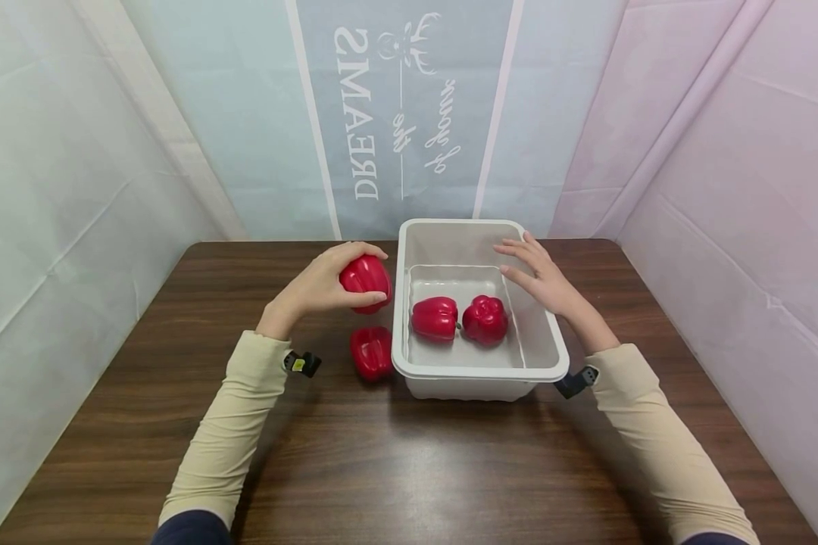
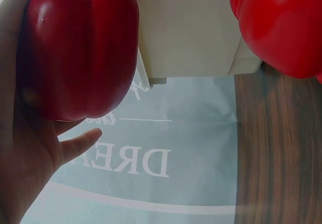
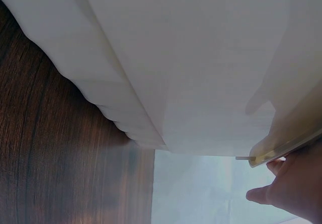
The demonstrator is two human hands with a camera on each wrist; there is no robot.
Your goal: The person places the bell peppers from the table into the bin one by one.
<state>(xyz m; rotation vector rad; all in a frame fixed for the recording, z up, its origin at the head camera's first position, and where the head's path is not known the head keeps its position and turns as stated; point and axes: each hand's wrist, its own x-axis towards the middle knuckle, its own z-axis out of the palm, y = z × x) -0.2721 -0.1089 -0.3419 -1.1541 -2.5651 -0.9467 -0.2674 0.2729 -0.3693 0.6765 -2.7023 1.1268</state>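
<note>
My left hand (image 1: 323, 281) grips a red bell pepper (image 1: 366, 283) just left of the white plastic bin (image 1: 480, 372). In the left wrist view, that pepper (image 2: 80, 50) fills the upper left, with fingers curled around it. A second bell pepper (image 1: 372, 353) lies on the table below it, against the bin's left side. Inside the bin sit two more, one pepper on its side (image 1: 434, 319) and one pepper with its lobed end showing (image 1: 485, 320). Over the bin's right rim, my right hand (image 1: 540, 276) has its fingers spread and holds nothing.
Beneath everything is a dark wood-grain table (image 1: 409, 469). Behind it hangs a blue-grey cloth (image 1: 409, 204) with mirrored lettering. Pale cloth walls stand at the left (image 1: 61, 227) and right (image 1: 757, 227).
</note>
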